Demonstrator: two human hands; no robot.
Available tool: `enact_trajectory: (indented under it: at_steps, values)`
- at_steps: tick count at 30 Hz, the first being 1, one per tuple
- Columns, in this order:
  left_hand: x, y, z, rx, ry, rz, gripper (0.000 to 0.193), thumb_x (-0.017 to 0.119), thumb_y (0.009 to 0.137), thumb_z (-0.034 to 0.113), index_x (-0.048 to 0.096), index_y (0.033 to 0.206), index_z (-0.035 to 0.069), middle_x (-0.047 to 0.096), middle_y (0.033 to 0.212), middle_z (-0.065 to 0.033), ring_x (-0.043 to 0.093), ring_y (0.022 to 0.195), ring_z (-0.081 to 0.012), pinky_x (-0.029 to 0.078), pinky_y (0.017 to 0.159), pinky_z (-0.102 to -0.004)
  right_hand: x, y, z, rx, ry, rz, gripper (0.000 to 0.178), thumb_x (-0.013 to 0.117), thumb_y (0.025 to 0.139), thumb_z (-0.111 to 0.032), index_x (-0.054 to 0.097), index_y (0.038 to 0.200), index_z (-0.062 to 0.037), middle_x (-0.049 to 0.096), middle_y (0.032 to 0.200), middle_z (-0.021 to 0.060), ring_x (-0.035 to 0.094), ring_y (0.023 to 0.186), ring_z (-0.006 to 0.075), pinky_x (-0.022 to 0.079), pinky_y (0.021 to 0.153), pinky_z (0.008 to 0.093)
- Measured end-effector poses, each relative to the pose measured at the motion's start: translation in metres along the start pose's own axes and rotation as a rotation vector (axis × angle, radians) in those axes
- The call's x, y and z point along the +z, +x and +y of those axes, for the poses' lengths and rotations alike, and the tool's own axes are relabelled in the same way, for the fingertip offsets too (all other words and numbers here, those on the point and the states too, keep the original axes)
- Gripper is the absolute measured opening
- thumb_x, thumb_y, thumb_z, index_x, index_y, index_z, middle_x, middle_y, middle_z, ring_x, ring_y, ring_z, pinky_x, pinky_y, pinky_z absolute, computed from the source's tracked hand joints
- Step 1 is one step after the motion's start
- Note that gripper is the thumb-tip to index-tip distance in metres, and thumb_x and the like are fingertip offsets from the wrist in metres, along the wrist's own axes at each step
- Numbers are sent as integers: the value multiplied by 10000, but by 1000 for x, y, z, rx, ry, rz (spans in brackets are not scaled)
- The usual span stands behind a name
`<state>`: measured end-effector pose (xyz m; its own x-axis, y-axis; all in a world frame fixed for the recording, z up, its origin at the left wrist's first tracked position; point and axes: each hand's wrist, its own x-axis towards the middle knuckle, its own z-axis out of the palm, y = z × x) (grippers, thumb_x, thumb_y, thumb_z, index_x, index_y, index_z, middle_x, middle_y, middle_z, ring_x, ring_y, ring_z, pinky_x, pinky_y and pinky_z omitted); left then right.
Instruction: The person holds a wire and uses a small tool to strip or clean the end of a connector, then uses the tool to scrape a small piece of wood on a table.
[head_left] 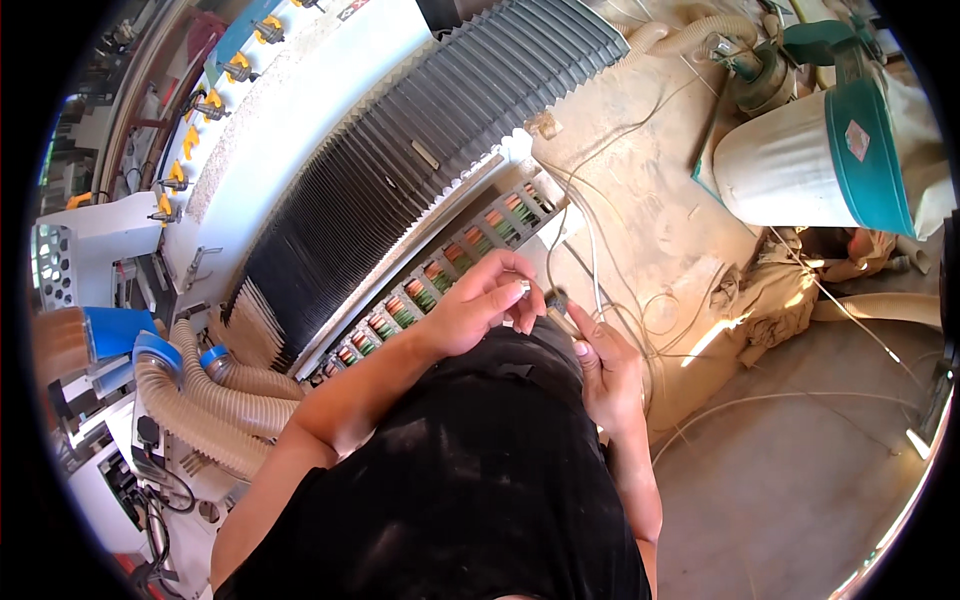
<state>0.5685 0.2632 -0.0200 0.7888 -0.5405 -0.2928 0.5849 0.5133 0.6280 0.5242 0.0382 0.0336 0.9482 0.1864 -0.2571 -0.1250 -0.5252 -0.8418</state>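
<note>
I have both hands up in front of my chest, over my black shirt [470,470]. My left hand [480,305] curls inward, its thumb and forefinger pressed together on a small pale metallic piece [524,288], too small for me to say what it is. My right hand [605,375] comes up from below, fingers closed around a short slim tool with a dark rounded tip and a tan shaft [558,310]. The shaft runs on a slant from my right palm up and to the left, so the dark tip points toward my left fingertips. The pale piece sits just up and left of that tip, near it; I cannot tell whether they touch. The left hand is the nearer one to the pale piece, since it holds it, and the right hand lies below and to the right along the tool's long axis.

Past my hands stands a dusty tan machine body [650,200] with thin pale wires [590,250] hanging down it. To the left is a black ribbed bellows cover [400,170], with a row of green and orange terminal blocks [450,260] under it. Tan ribbed dust hoses [200,400] curl at lower left, and a white fabric dust bag with a teal band [830,155] sits at upper right.
</note>
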Motion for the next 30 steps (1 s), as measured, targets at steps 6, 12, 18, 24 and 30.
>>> enact_trajectory:
  at_steps: [6,12,18,24,30]
  values:
    - [2,-4,14,-65,152,-15,241,534,1027,121,586,1213,-23,669,990,-131,633,819,-174,528,782,-311,2,8,-14,-90,60,108,240,654,934,-80,701,1168,-62,650,852,138,631,705,282,502,652,344]
    - [-2,-4,6,128,206,16,197,597,983,48,683,1131,-50,686,953,-106,638,812,-140,534,764,-278,7,16,-23,-119,69,94,210,678,920,-96,716,1122,-58,629,775,118,607,652,294,491,621,348]
    - [12,-4,20,47,342,85,195,643,943,43,671,1103,-65,669,922,-106,665,804,-162,545,728,-298,8,17,-21,-146,25,122,214,692,905,-113,722,1111,-69,612,734,117,602,624,292,468,578,362]
    - [7,-1,37,436,1063,-65,215,735,856,44,710,1063,-11,701,952,-133,704,815,-226,552,712,-306,3,21,-17,-205,-80,81,214,713,859,-86,729,1072,-91,589,704,100,570,583,284,436,534,372]
    - [15,0,45,513,1114,-59,215,758,830,40,722,1041,11,709,944,-127,706,803,-248,554,709,-307,-6,25,-20,-186,-47,25,200,714,846,-63,734,1043,-87,593,704,92,569,591,280,428,532,361]
